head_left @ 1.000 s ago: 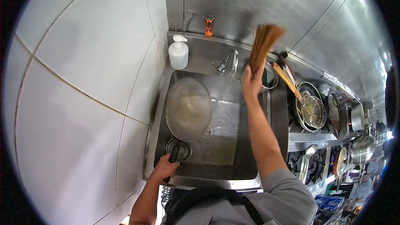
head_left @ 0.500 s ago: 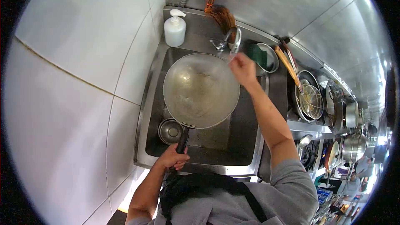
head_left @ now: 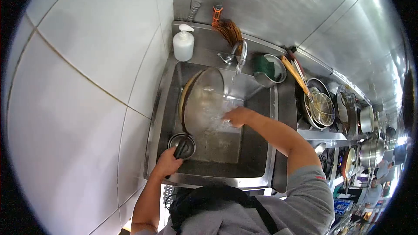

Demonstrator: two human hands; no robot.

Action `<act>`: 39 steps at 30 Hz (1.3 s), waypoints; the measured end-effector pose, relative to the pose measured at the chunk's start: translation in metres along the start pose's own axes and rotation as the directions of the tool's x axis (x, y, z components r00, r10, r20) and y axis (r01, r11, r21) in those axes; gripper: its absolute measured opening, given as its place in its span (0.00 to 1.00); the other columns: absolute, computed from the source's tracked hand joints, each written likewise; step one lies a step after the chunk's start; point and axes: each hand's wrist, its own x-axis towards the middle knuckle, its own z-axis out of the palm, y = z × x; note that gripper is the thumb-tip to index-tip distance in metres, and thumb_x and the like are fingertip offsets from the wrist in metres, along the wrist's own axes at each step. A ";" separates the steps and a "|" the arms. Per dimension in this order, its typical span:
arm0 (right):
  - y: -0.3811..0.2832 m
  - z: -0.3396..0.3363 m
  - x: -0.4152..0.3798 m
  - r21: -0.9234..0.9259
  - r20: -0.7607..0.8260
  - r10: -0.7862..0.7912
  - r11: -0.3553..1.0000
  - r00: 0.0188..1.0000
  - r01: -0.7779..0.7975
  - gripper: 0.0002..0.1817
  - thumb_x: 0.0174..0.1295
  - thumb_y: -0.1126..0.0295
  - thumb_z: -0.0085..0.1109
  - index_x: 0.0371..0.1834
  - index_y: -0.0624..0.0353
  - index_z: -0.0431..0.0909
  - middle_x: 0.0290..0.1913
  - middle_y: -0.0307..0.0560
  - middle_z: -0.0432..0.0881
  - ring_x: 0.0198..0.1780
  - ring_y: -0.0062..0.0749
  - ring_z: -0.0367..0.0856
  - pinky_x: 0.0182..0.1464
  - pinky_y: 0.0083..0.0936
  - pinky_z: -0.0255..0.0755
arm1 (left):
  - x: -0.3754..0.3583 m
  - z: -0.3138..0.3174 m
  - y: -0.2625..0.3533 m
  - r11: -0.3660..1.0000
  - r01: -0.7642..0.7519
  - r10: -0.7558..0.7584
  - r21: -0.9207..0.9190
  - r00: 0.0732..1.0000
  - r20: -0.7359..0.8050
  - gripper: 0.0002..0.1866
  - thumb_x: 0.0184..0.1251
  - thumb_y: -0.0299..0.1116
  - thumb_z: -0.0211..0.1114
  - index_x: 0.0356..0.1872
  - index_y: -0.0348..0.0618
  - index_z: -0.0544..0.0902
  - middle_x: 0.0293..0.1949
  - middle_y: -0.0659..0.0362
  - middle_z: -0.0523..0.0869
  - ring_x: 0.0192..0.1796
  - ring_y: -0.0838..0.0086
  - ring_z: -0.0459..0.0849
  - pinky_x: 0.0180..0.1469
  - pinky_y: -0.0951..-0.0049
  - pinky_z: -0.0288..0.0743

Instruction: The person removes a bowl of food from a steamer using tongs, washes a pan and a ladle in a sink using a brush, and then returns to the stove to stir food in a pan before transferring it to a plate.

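Note:
My left hand (head_left: 167, 163) is closed round the black handle of a large wok (head_left: 204, 100), whose outer side and rim stand tilted up on the left in the sink (head_left: 250, 165). Water runs from the curved tap (head_left: 243, 54) and splashes over the wok's right side. My right hand (head_left: 237, 116) is at that lower right side, among the splashing water; its fingers are blurred and partly hidden. Below the wok, beside the handle, a small metal bowl (head_left: 188, 150) sits in the sink.
A white pump bottle (head_left: 183, 45) stands on the back left ledge, and a bristle brush (head_left: 228, 30) leans behind the tap. To the right are a metal bowl with a green scouring pad (head_left: 264, 67) and a wire strainer (head_left: 322, 109). White tiles (head_left: 78, 104) wall the left side.
The wok has tipped from facing up to steeply tilted, its right side lowered. My right hand has come down from near the tap to the wok. Running water now shows clearly.

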 end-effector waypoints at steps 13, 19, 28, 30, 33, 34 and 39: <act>0.105 -0.156 0.048 0.840 -0.490 0.437 0.467 0.754 0.275 0.29 0.68 0.59 0.58 0.71 0.52 0.67 0.62 0.46 0.77 0.42 0.41 0.84 0.45 0.34 0.80 | -0.077 -0.016 -0.010 0.901 0.132 0.064 0.414 0.902 -0.427 0.16 0.56 0.33 0.68 0.44 0.41 0.77 0.33 0.38 0.85 0.40 0.38 0.84 0.44 0.43 0.77; 0.120 -0.078 0.045 0.440 -0.757 0.434 0.891 0.488 -0.110 0.24 0.65 0.57 0.57 0.61 0.54 0.77 0.43 0.58 0.87 0.45 0.53 0.85 0.50 0.45 0.77 | -0.106 -0.009 -0.008 0.960 0.026 0.099 0.278 0.898 -0.428 0.15 0.55 0.32 0.68 0.41 0.38 0.76 0.31 0.37 0.83 0.40 0.39 0.83 0.40 0.44 0.75; -0.067 0.081 -0.056 0.795 -0.509 0.659 0.607 0.553 0.008 0.23 0.62 0.58 0.61 0.61 0.48 0.80 0.54 0.56 0.84 0.55 0.52 0.83 0.58 0.40 0.75 | -0.140 0.001 -0.011 0.954 -0.118 0.226 0.276 0.887 -0.402 0.12 0.53 0.31 0.67 0.33 0.34 0.76 0.26 0.40 0.83 0.34 0.45 0.85 0.35 0.54 0.75; -0.096 0.119 -0.054 0.801 -0.527 0.635 0.593 0.564 0.081 0.23 0.62 0.57 0.60 0.60 0.47 0.80 0.53 0.54 0.84 0.55 0.52 0.83 0.58 0.40 0.75 | -0.145 0.001 -0.007 0.965 -0.128 0.215 0.229 0.887 -0.409 0.13 0.54 0.32 0.68 0.34 0.34 0.77 0.24 0.44 0.82 0.29 0.52 0.85 0.34 0.58 0.75; -0.160 0.137 -0.085 0.823 -0.364 0.638 0.562 0.679 -0.087 0.23 0.63 0.54 0.59 0.60 0.48 0.81 0.53 0.54 0.84 0.55 0.51 0.83 0.57 0.39 0.76 | -0.140 0.001 -0.011 0.920 -0.217 0.342 0.328 0.854 -0.393 0.13 0.55 0.31 0.68 0.34 0.33 0.77 0.22 0.45 0.81 0.25 0.55 0.82 0.32 0.60 0.75; -0.174 0.147 -0.091 0.781 -0.384 0.631 0.611 0.674 -0.128 0.23 0.63 0.53 0.58 0.59 0.50 0.80 0.52 0.54 0.85 0.54 0.51 0.83 0.57 0.40 0.76 | -0.139 0.003 -0.008 0.912 -0.228 0.351 0.340 0.863 -0.363 0.13 0.55 0.31 0.68 0.34 0.33 0.77 0.22 0.45 0.81 0.25 0.55 0.82 0.32 0.60 0.75; -0.246 0.171 -0.143 0.840 -0.417 0.690 0.541 0.592 -0.039 0.23 0.65 0.55 0.57 0.58 0.54 0.80 0.48 0.54 0.86 0.50 0.52 0.84 0.55 0.42 0.77 | -0.109 0.012 -0.028 0.923 -0.338 0.370 0.186 0.911 -0.180 0.12 0.57 0.29 0.69 0.34 0.34 0.75 0.19 0.51 0.79 0.19 0.64 0.80 0.25 0.63 0.73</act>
